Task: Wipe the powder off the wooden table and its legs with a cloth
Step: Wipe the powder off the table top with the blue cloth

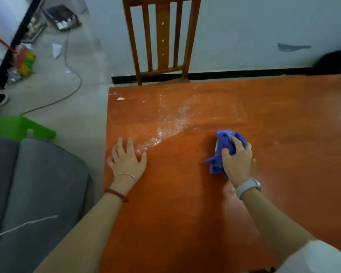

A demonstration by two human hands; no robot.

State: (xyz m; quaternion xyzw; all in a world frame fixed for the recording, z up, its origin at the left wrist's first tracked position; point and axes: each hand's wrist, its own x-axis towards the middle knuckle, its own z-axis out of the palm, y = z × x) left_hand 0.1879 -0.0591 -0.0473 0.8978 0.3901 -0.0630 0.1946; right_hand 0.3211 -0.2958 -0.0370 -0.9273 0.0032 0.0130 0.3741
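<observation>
Powder (165,123) lay in a white streak on the orange wooden desk (185,213), near the middle of the frame and up toward the chair (161,40). The right hand (237,162) gripped a bunched blue cloth (222,146) on the desk, right of the streak. The left hand (127,160) rested flat with fingers spread, just touching the streak's lower end. The desk-top wiping looked partly done. Next, the cloth likely needed to sweep left and up through the powder. The legs were out of sight.

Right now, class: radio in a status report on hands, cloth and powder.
Right hand grips blue cloth. Left hand flat on wooden table. Powder remains far-left. Nothing blocking.
</observation>
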